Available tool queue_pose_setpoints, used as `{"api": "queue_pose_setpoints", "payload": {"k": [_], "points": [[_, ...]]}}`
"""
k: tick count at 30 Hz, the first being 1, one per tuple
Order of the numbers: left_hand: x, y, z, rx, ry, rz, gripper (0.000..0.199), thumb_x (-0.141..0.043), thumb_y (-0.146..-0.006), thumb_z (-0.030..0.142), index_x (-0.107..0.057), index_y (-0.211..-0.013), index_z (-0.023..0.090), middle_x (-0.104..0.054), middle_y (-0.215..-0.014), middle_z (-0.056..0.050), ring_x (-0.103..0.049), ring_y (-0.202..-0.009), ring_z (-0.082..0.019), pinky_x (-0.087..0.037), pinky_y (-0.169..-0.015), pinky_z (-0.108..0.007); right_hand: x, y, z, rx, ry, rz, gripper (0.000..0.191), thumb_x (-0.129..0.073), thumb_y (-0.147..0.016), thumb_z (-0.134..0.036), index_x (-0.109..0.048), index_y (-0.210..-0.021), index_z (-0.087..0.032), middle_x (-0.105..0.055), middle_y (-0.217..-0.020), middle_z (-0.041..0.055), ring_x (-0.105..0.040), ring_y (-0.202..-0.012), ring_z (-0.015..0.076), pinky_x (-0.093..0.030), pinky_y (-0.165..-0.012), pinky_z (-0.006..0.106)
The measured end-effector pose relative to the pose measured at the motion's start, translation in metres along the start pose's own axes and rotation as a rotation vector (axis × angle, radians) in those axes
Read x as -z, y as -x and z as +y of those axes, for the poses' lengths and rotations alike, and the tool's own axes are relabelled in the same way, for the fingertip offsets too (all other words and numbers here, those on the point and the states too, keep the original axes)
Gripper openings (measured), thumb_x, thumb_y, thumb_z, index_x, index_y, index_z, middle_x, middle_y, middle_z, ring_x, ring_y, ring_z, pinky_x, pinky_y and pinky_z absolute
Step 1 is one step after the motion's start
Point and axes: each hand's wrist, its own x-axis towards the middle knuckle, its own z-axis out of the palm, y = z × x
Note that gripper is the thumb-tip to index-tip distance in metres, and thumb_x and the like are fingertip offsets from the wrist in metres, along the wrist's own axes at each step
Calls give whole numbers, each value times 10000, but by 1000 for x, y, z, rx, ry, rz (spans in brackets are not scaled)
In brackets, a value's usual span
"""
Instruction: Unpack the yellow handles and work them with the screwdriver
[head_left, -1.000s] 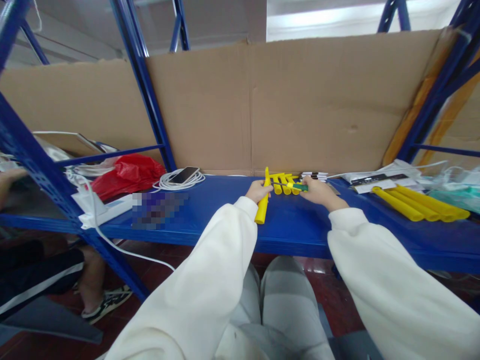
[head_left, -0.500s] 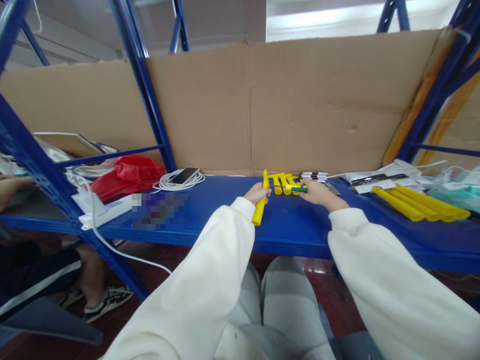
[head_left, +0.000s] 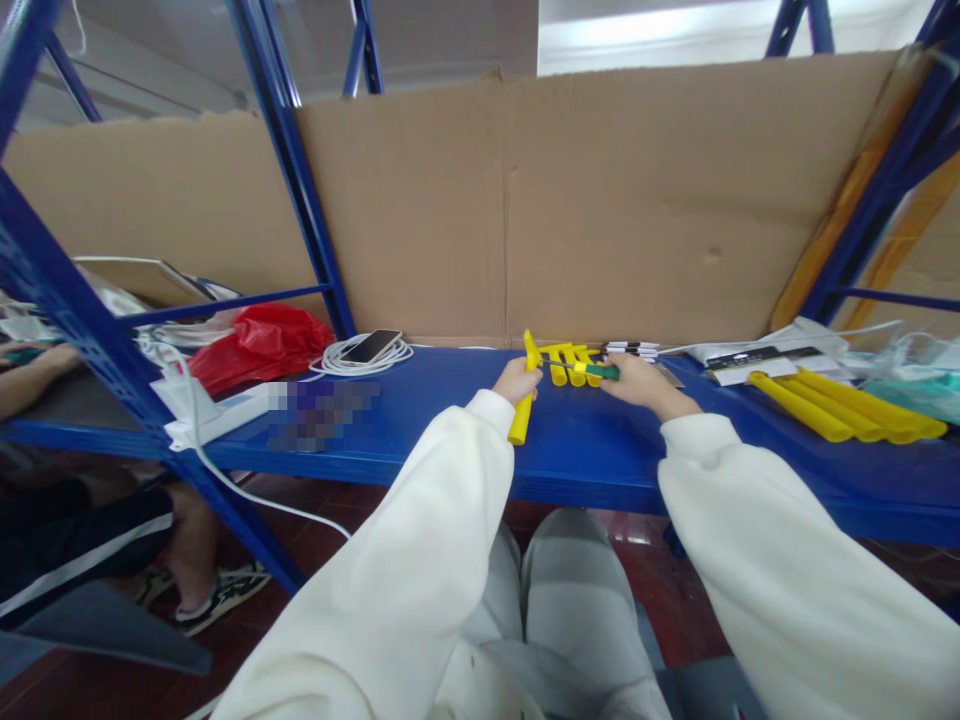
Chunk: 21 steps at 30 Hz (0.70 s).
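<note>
My left hand (head_left: 516, 381) is closed around a yellow tube with a T-shaped head (head_left: 520, 422), held tilted above the blue shelf. In my right hand (head_left: 634, 381) is a screwdriver (head_left: 602, 371) with a green and yellow handle. Its thin shaft points left and meets the upper part of the yellow piece, beside my left fingers. Just behind the screwdriver, several similar yellow T-shaped pieces (head_left: 558, 365) stand or lie in a row on the shelf; my hands partly hide them.
Longer yellow tubes (head_left: 814, 408) lie at the right beside plastic packaging (head_left: 907, 370). A phone (head_left: 374, 346) rests on a coiled white cable (head_left: 337, 362) at the left, near a red bag (head_left: 262, 340). Cardboard (head_left: 420, 220) walls the back. Another person's arm (head_left: 37, 375) shows far left.
The whole view has shifted slightly. Both hands keep their holds, and the screwdriver still meets the yellow piece. At the far left, the other person's hand has moved further into view.
</note>
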Motion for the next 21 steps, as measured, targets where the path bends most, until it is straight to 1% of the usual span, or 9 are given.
{"api": "queue_pose_setpoints", "payload": {"k": [2,5,9,13,18,21], "points": [[0,1,1,-4,2,0,268,-478,-795,-33,-435,-668,199,-394,-454,91,-415,-362,-77,-308,-436,-197,-3,-1,4,12,4,19,218,-646,-803,-242,-651,-1014,-188,-751,-923,108,-695,-834,244,-463,-688,272],[-1,1,0,-3,-5,-2,245,-488,-790,-35,-462,-692,188,-404,-473,93,-417,-365,-74,-326,-452,-198,-6,-2,7,5,10,39,281,-670,-791,-248,-629,-1063,-194,-748,-904,95,-687,-803,236,-449,-660,264],[0,0,-1,4,-35,6,215,-506,-773,-34,-502,-716,174,-416,-483,89,-436,-382,-84,-365,-483,-207,-4,0,2,10,-16,27,271,-643,-819,-267,-632,-1080,-195,-753,-971,108,-693,-843,238,-462,-693,269],[1,-1,-2,6,-64,8,223,-501,-775,-27,-494,-689,178,-418,-473,81,-442,-390,-92,-362,-482,-213,0,1,-4,4,-32,-15,213,-614,-835,-250,-659,-1030,-178,-750,-1036,133,-699,-903,249,-477,-743,278],[0,-1,-3,23,-112,-17,255,-484,-803,-15,-463,-658,193,-394,-429,79,-440,-382,-101,-324,-449,-211,-3,1,-1,-10,1,-7,277,-669,-794,-216,-645,-1065,-166,-750,-1001,131,-699,-896,250,-474,-731,271],[0,-1,-4,29,-133,-23,237,-485,-797,-15,-487,-672,186,-395,-426,77,-450,-386,-108,-334,-454,-214,-4,1,0,2,-11,-17,240,-656,-816,-231,-644,-1048,-167,-750,-985,129,-699,-884,245,-472,-732,269]]}}
